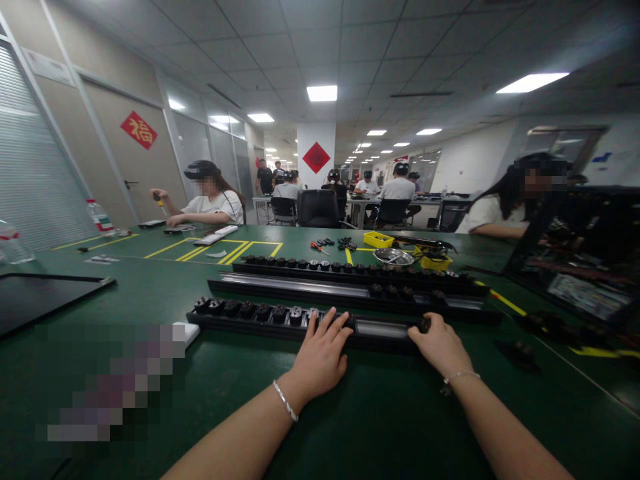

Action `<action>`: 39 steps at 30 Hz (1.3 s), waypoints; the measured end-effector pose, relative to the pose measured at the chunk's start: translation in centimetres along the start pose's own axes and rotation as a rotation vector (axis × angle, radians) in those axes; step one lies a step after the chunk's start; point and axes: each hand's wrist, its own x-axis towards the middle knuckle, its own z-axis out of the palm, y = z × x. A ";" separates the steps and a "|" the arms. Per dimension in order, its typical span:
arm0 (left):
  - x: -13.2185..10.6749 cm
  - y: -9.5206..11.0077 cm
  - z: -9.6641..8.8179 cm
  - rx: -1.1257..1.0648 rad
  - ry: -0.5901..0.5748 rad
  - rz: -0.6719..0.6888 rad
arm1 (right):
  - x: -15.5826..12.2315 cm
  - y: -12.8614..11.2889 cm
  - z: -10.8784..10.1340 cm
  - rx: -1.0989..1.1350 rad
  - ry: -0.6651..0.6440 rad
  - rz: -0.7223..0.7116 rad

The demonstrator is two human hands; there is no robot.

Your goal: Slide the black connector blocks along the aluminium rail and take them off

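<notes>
In front of me lies a long black channel (383, 328), its left part lined with a row of small black socket-like modules (263, 311). My left hand (320, 360) rests over the modules near the middle of the row, fingers spread. At the channel's right end, my right hand (443, 343) pinches a small black module (425, 324) with closed fingers. Between the hands, the channel's bare metal inside shows. Just behind runs a second channel (295, 285) with a few modules toward its right, and beyond it a third row (320, 265) full of modules.
Several loose dark modules (520, 353) lie at the right. Farther back are a metal dish (393, 257), a yellow tray (379, 239) and a screwdriver (320, 249). A black panel (45, 300) lies left. Co-workers (215, 200) sit at the table's far side and right.
</notes>
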 end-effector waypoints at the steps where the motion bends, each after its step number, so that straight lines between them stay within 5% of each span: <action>1: 0.0 0.0 0.0 0.001 0.001 -0.001 | 0.0 0.0 0.0 -0.001 -0.001 -0.002; 39: 0.0 0.1 -0.2 0.012 0.000 0.000 | 0.8 1.2 0.1 0.085 0.033 0.008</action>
